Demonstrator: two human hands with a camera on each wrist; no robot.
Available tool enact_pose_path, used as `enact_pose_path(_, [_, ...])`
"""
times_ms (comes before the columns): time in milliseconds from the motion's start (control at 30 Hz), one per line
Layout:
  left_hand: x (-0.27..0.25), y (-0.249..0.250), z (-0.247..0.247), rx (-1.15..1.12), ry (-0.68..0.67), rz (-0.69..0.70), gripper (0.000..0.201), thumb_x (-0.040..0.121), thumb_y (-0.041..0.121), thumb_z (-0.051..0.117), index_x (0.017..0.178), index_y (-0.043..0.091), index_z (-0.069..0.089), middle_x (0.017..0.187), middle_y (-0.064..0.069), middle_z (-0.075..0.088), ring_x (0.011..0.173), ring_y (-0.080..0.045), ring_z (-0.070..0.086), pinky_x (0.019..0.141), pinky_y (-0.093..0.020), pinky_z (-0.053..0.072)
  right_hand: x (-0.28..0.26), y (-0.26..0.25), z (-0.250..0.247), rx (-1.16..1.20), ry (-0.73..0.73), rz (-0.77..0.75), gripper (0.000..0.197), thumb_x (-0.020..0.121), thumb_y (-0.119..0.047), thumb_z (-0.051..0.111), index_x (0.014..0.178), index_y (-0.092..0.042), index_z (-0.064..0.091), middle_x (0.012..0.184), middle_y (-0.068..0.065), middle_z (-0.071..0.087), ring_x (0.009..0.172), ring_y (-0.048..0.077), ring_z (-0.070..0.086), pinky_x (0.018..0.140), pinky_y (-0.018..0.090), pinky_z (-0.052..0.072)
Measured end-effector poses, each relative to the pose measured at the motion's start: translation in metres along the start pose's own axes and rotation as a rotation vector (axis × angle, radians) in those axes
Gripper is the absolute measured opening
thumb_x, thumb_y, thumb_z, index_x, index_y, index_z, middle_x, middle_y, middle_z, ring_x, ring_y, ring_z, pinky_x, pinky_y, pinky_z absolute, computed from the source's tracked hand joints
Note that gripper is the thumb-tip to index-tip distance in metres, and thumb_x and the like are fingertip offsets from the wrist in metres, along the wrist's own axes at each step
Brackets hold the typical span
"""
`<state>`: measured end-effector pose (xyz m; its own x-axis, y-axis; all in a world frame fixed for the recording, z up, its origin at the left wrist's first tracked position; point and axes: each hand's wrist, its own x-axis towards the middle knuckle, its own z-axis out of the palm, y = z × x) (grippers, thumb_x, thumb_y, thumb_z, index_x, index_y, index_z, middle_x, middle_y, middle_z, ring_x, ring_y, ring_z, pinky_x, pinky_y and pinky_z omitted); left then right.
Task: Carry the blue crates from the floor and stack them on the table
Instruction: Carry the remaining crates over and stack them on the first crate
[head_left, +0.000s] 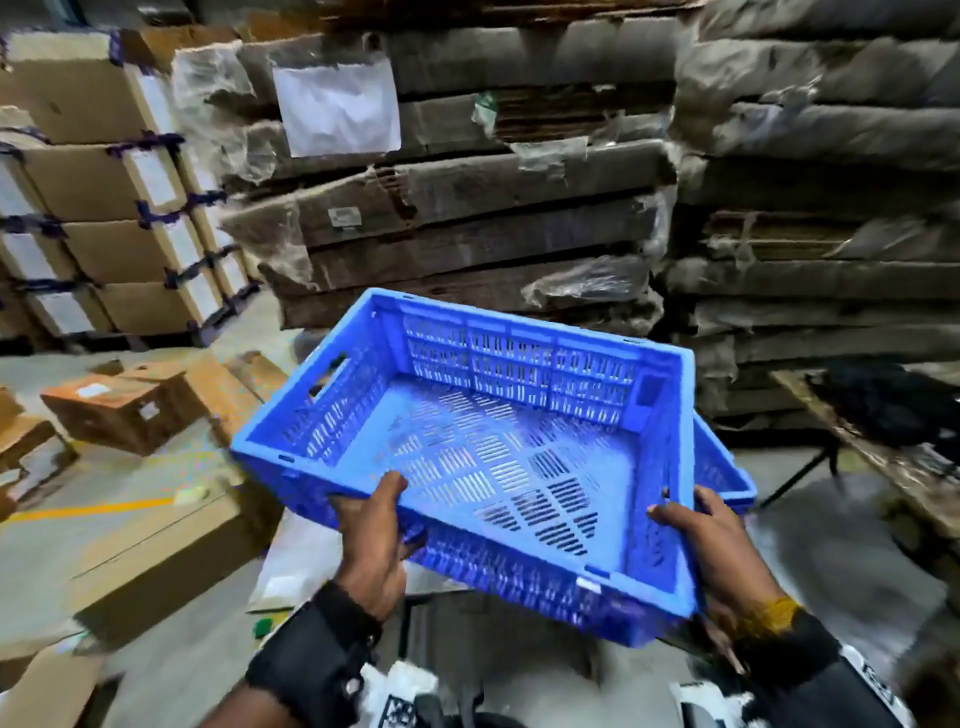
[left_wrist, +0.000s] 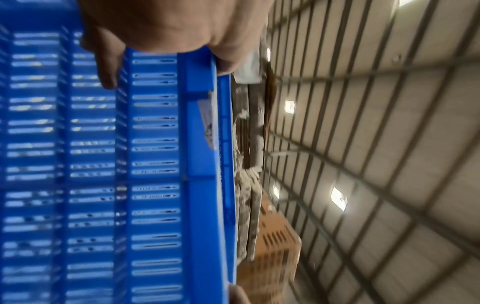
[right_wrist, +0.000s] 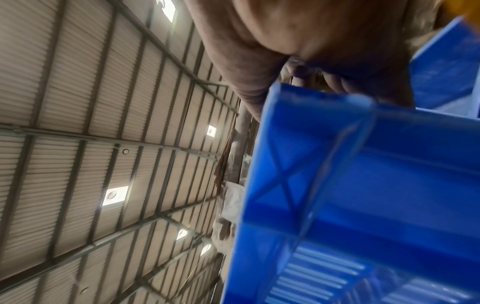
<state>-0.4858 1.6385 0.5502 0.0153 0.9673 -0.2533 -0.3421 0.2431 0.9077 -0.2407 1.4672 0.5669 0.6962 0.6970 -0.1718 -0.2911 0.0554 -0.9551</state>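
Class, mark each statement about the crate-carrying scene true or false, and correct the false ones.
1. Both hands hold the blue crate. True: the left hand and right hand grip its near rim.
2. The crate is full of boxes. False: it is empty.
3. A second crate shows behind the held one's right side. True.
4. The held crate rests on the table. False: it is held in the air, left of the table.
5. Cardboard boxes lie on the floor at left. True.
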Motion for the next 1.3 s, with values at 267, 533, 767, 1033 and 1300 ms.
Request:
enact_pose_path(267, [0.076,0.002,0.099,0.183,-0.282,-0.093,0.023,0.095,0.017,0.062,0.102,0.019,0.041,0.085,-0.006,0.058,0.039,-0.011,0.049,0.033,-0.013,0.036,-0.021,0.010,0.011,0.019,0.192,0.009,0.023,0.087,-0.010,0.061,0.108,-0.012,0.052,0.062,0.002,0.070,0.043,0.019,0.060,0.049,0.027,0.045])
enact_pose_path(533, [0.120,-0.043,0.147,0.299,-0.460,-0.161,0.020,0.090,0.021,0.065,0.100,0.021,0.048,0.090,-0.014,0.063,0.061,-0.022,0.061,0.049,-0.022,0.043,-0.024,0.055,0.011,0.058,0.301,0.120,0.030,0.086,-0.020,0.068,0.101,-0.009,0.044,0.067,0.011,0.063,0.035,0.012,0.042,0.043,0.024,0.041])
enact_pose_path(767, [0.131,-0.064,0.145,0.261,-0.590,-0.145,0.018,0.095,0.017,0.059,0.109,0.028,0.057,0.100,-0.002,0.070,0.069,-0.017,0.059,0.051,-0.023,0.037,-0.031,0.044,-0.021,-0.115,0.143,0.208,0.044,0.078,-0.043,0.071,0.102,-0.009,0.058,0.082,0.013,0.070,0.068,0.027,0.063,0.066,0.034,0.052])
enact_pose_path(1033, [0.123,-0.060,0.149,0.229,-0.555,-0.201,0.019,0.093,0.019,0.056,0.106,0.032,0.054,0.105,0.002,0.067,0.077,-0.017,0.061,0.059,-0.027,0.030,0.028,0.009,-0.124,-0.564,0.726,-0.130,0.058,0.072,-0.073,0.059,0.114,-0.034,0.052,0.124,0.012,0.058,0.107,0.029,0.059,0.090,0.051,0.051])
enact_pose_path(1300, [0.075,-0.041,0.132,0.268,-0.749,-0.235,0.034,0.100,0.028,0.055,0.133,0.036,0.055,0.130,0.009,0.069,0.102,-0.013,0.065,0.088,-0.038,0.050,0.104,-0.039,-0.139,-1.048,0.410,-0.076,0.033,0.085,-0.043,0.065,0.094,-0.012,0.072,0.088,0.009,0.070,0.082,0.024,0.065,0.070,0.030,0.046])
